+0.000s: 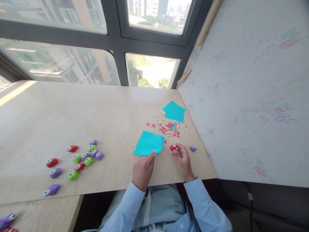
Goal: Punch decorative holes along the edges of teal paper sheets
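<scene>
Red punch [173, 147] in right hand [182, 159], beside turquoise paper [149, 143].

paper [149, 143]: cyan | punch [173, 147]: red | confetti [169, 128]: red | table [72, 116]: beige marble

We count two turquoise paper sheets [149, 143] and fourteen small punches on the tabletop. We cannot count the scattered confetti [169, 128].

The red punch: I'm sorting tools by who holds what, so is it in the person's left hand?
No, the red punch is at the right hand's fingertips, while the left hand touches the turquoise paper.
</scene>
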Demonstrator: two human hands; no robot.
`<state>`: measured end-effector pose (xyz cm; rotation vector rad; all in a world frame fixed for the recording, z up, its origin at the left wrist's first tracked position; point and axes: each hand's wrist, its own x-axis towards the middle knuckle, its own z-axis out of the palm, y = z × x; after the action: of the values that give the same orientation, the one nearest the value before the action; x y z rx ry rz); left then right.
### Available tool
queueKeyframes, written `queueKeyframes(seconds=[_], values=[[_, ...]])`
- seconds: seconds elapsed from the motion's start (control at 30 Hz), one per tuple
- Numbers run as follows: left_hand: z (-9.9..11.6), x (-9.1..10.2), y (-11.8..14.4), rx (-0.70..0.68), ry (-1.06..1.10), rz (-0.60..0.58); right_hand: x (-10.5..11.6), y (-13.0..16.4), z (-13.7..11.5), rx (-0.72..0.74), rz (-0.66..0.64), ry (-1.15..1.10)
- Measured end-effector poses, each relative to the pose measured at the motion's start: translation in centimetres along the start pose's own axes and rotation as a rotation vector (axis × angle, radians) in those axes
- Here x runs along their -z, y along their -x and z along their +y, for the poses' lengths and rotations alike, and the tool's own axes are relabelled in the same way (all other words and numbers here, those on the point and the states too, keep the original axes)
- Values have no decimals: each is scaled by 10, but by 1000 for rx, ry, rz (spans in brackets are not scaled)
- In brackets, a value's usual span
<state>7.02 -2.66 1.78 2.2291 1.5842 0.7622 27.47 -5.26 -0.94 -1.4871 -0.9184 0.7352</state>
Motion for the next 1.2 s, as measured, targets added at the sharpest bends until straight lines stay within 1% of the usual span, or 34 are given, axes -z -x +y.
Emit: queueKeyframes(seconds=[0.1,0.23,0.3,0.37,0.5,0.63,0.73,0.93,1.03,1.1,1.2], values=[[4,5,5,123,199,20,2,-1,-1,11,6,-19],[8,9,8,401,579,-18,3,-3,2,48,-4,-56],[8,9,9,491,732,-20,3,-4,3,66,-9,-66],[6,8,11,501,813,10,2,-5,4,87,-11,-73],[5,1,16,496,817,66,1,-6,4,107,-16,-95],[8,-10,18,566,881,156,0,-7,3,124,-3,-81],[13,-14,18,621,975,191,0,-7,2,138,-17,-78],[26,-9,15,728,1147,238,0,-6,3,119,-21,-107],[29,-5,14,769,1191,319,0,-5,2,110,-24,-109],[29,-4,11,776,1223,377,0,-4,1,94,-34,-120],[30,-7,6,740,1311,417,1,-2,-1,66,-53,-136]])
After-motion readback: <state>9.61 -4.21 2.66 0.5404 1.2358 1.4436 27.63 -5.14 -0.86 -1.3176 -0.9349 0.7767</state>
